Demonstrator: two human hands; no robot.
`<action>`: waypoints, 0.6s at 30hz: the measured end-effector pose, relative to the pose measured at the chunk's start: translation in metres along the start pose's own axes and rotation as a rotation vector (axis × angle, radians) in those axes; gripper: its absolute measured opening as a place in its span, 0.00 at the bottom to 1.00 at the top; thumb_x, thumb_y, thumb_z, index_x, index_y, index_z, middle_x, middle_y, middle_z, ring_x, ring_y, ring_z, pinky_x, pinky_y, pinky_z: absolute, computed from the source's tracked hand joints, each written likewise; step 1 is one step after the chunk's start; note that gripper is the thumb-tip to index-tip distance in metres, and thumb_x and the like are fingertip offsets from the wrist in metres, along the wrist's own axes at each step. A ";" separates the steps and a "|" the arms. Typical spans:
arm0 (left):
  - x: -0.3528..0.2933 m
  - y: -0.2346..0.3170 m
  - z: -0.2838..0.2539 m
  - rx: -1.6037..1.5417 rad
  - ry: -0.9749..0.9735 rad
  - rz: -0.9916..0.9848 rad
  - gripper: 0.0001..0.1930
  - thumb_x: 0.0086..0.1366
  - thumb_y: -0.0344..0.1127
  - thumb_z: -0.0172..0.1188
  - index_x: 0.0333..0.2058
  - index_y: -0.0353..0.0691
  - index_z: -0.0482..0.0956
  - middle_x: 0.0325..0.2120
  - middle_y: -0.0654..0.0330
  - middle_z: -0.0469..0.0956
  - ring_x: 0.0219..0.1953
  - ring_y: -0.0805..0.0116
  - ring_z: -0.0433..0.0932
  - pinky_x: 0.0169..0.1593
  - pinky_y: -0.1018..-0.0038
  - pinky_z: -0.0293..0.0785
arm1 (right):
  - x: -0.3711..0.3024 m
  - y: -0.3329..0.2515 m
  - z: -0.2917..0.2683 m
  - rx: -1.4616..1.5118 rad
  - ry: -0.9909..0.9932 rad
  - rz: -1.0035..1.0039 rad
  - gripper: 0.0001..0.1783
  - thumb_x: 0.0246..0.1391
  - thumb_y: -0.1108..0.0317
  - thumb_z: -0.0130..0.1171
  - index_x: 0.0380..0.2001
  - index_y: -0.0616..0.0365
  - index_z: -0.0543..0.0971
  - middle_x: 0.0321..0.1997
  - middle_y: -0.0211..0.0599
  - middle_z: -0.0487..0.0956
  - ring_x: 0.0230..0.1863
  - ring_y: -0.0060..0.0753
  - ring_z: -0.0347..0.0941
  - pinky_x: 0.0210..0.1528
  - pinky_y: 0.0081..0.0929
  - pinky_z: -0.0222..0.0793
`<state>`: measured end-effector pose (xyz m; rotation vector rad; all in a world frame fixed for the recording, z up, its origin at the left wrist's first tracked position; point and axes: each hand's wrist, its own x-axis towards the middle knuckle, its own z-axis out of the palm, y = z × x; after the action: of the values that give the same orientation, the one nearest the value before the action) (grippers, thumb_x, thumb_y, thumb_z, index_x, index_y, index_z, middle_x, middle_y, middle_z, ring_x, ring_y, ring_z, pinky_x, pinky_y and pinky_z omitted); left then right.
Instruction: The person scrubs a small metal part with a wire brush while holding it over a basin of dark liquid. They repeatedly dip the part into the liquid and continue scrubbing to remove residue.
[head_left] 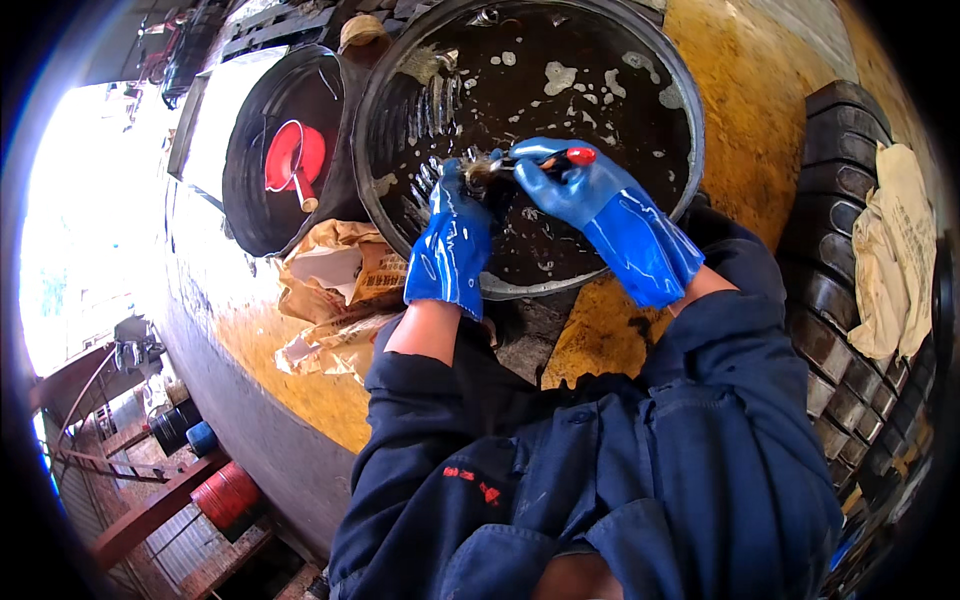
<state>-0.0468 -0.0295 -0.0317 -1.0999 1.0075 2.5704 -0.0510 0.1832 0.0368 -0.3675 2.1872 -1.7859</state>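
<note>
A large round black tub (697, 135) of dark liquid with patches of foam lies in front of me. Over its near side, my right hand (572, 183), in a blue rubber glove, is closed round a paint brush (580, 156) with a red-ended handle. The pale bristles point left toward my gloved left hand (452, 240). That hand's fingers are curled close to the bristles at the tub's near left; whatever they grip is hidden behind glove and brush. Shiny ridged metal pieces (432, 108) show in the liquid along the tub's left side.
Left of the tub stands a smaller black basin (243, 170) with a red dipper (298, 160) in it. Crumpled brown paper sacks (335, 275) lie below. At right are a big tyre (832, 190) and another paper sack (893, 255). A red drum (226, 498) is at lower left.
</note>
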 end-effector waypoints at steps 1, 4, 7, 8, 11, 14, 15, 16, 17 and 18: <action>0.000 0.003 0.009 -0.053 0.097 -0.036 0.19 0.72 0.45 0.57 0.51 0.37 0.81 0.44 0.49 0.84 0.47 0.49 0.83 0.54 0.55 0.82 | 0.002 0.012 0.003 -0.010 0.118 0.023 0.12 0.64 0.65 0.62 0.48 0.57 0.85 0.39 0.38 0.87 0.41 0.26 0.84 0.47 0.27 0.80; 0.002 0.011 -0.004 -0.096 0.022 -0.025 0.19 0.73 0.45 0.57 0.53 0.37 0.80 0.47 0.47 0.84 0.49 0.47 0.83 0.56 0.54 0.82 | 0.007 0.000 -0.008 -0.161 0.058 0.046 0.12 0.62 0.68 0.64 0.48 0.58 0.84 0.38 0.41 0.86 0.39 0.30 0.84 0.44 0.27 0.79; -0.004 0.005 -0.001 -0.152 0.001 -0.038 0.19 0.73 0.47 0.56 0.53 0.38 0.80 0.48 0.47 0.83 0.49 0.48 0.83 0.56 0.54 0.82 | -0.002 -0.008 -0.006 -0.111 -0.051 -0.268 0.13 0.61 0.69 0.65 0.48 0.57 0.84 0.38 0.41 0.86 0.35 0.33 0.84 0.39 0.29 0.80; -0.006 0.003 -0.001 -0.165 -0.002 -0.044 0.19 0.74 0.47 0.56 0.53 0.39 0.80 0.49 0.47 0.83 0.49 0.48 0.83 0.56 0.54 0.82 | -0.004 -0.005 0.000 -0.236 0.100 -0.580 0.13 0.61 0.62 0.66 0.48 0.51 0.84 0.36 0.41 0.87 0.34 0.45 0.86 0.39 0.39 0.82; -0.010 0.002 0.000 -0.208 -0.007 -0.061 0.19 0.75 0.48 0.56 0.53 0.40 0.80 0.50 0.47 0.83 0.50 0.48 0.83 0.56 0.54 0.82 | 0.000 -0.002 0.000 -0.445 0.028 -0.729 0.16 0.58 0.61 0.68 0.49 0.50 0.84 0.38 0.40 0.87 0.37 0.46 0.86 0.40 0.40 0.83; -0.016 0.003 0.000 -0.262 -0.007 -0.074 0.19 0.75 0.50 0.55 0.53 0.41 0.79 0.51 0.47 0.82 0.50 0.49 0.83 0.56 0.55 0.82 | -0.005 -0.005 -0.005 -0.463 -0.056 -0.302 0.15 0.58 0.59 0.68 0.48 0.48 0.85 0.38 0.40 0.87 0.37 0.47 0.86 0.40 0.40 0.83; -0.017 0.004 0.001 -0.264 0.005 -0.066 0.19 0.76 0.50 0.55 0.53 0.41 0.79 0.51 0.47 0.82 0.50 0.49 0.83 0.56 0.55 0.82 | -0.006 -0.006 -0.006 -0.541 0.047 -0.281 0.13 0.59 0.58 0.66 0.46 0.46 0.85 0.38 0.42 0.87 0.38 0.49 0.85 0.41 0.41 0.83; -0.019 0.005 0.001 -0.267 0.014 -0.064 0.20 0.76 0.51 0.55 0.53 0.42 0.79 0.52 0.47 0.82 0.51 0.49 0.83 0.57 0.55 0.82 | -0.006 -0.004 -0.007 -0.531 0.076 -0.264 0.13 0.59 0.58 0.66 0.45 0.46 0.85 0.38 0.41 0.87 0.38 0.48 0.85 0.40 0.41 0.83; -0.019 0.005 0.004 -0.243 0.038 -0.040 0.20 0.75 0.48 0.56 0.54 0.39 0.79 0.51 0.47 0.82 0.52 0.49 0.82 0.58 0.54 0.81 | -0.005 -0.003 -0.009 -0.526 0.106 -0.246 0.12 0.59 0.58 0.67 0.45 0.46 0.84 0.38 0.41 0.87 0.38 0.48 0.85 0.40 0.41 0.83; -0.020 0.004 0.006 -0.216 0.063 -0.018 0.20 0.75 0.46 0.57 0.56 0.37 0.78 0.51 0.47 0.83 0.54 0.49 0.81 0.60 0.54 0.79 | -0.005 -0.004 -0.009 -0.485 0.085 -0.337 0.13 0.59 0.58 0.67 0.45 0.46 0.84 0.38 0.41 0.87 0.38 0.48 0.85 0.40 0.41 0.83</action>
<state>-0.0378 -0.0266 -0.0123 -1.2419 0.7406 2.6950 -0.0500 0.1921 0.0427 -0.8217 2.7444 -1.4089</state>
